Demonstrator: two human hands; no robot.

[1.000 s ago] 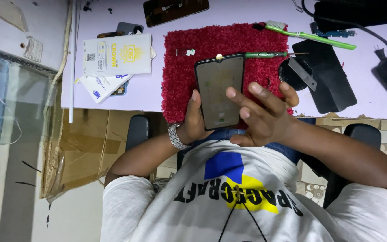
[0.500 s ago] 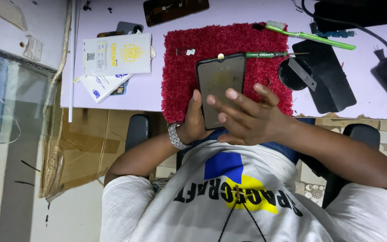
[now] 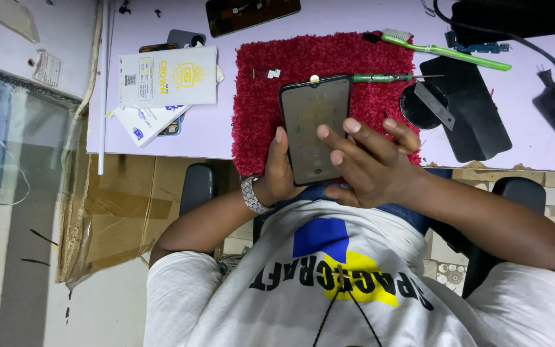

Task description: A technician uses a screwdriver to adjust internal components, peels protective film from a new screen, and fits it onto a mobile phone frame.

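Phone (image 3: 313, 122) is up off the desk, held above the near edge of the red mat (image 3: 329, 58), screen toward the camera, top end pointing away from the person. Dark glass, faint keypad-like marks on it.

Risk first, imo: the phone hangs in the air on one hand's grip only. If the thumb slackens while the other hand pushes on the glass, it can tip out sideways & drop to the mat, or worse, off the desk edge onto the lap or floor. Pressing hard near the bottom end could also lever the top upward. The green screwdriver (image 3: 387, 78) lies on the mat just beyond the phone's top edge, so a forward slip could knock the screen against its shaft.

Left hand (image 3: 277, 173): wrapped round the phone's lower left side, thumb up along the edge, palm behind it, so closed around the phone. Metal watch (image 3: 252, 195) on that wrist.

Right hand (image 3: 370, 164): loose, half spread, fingers fanned over the lower right of the screen, tips resting on or just above the glass; can't tell which ones press. It grips nothing.

Further out: green toothbrush (image 3: 448, 50) on the desk (image 3: 213, 132) past the mat's far right corner, black round dish (image 3: 422, 106) w/ a metal blade across it just right of the mat, white packets (image 3: 168, 77) well left, another dark phone (image 3: 252, 13) at the far edge.
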